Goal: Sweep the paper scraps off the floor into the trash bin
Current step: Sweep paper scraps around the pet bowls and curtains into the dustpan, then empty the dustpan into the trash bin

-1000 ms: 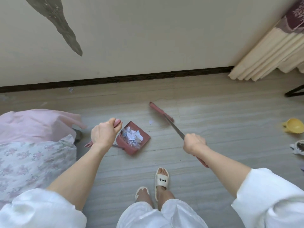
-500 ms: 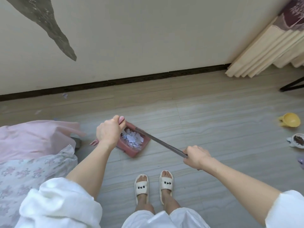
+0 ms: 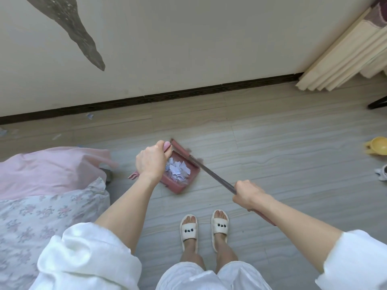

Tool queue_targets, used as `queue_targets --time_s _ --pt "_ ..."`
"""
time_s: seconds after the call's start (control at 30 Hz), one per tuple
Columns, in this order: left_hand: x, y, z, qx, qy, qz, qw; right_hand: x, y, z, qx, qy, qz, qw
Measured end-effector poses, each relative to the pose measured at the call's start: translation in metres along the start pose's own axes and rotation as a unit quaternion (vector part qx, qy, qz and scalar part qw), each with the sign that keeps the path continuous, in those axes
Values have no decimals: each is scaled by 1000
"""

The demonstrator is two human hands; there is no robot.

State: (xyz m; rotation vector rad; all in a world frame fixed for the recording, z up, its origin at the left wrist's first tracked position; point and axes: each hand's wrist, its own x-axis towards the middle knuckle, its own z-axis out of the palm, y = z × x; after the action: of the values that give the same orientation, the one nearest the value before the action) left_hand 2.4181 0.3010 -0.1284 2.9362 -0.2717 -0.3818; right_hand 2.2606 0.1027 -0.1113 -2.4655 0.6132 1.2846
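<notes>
A pink dustpan (image 3: 178, 184) sits in front of me, filled with white paper scraps (image 3: 177, 168). My left hand (image 3: 151, 162) grips the dustpan's long handle, whose pink end shows behind my wrist. My right hand (image 3: 247, 193) grips the broom (image 3: 211, 174) by its dark shaft. The broom's pink head lies along the pan's far edge. A few loose scraps (image 3: 90, 116) lie by the baseboard at the left. No trash bin is in view.
A bed with pink and floral covers (image 3: 48, 197) fills the left side. The wall and dark baseboard (image 3: 188, 94) run across ahead. Folded curtain (image 3: 343, 53) hangs at the upper right. A yellow cup (image 3: 377, 145) and a small white object sit at the right edge. My slippered feet stand below.
The broom head swung from out on the floor in to the dustpan's far edge. My feet came together side by side. My left hand kept its grip on the dustpan handle.
</notes>
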Motion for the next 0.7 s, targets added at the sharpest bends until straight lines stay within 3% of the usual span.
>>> queue_targets --time_s 0.47,0.7 --pt "-24 -20 1 -13 -9 -14 1000 -30 26 -13 -28 31 -9 999" --pt "-33 12 -16 -33 10 44 998 -59 56 -17 40 67 36 996"
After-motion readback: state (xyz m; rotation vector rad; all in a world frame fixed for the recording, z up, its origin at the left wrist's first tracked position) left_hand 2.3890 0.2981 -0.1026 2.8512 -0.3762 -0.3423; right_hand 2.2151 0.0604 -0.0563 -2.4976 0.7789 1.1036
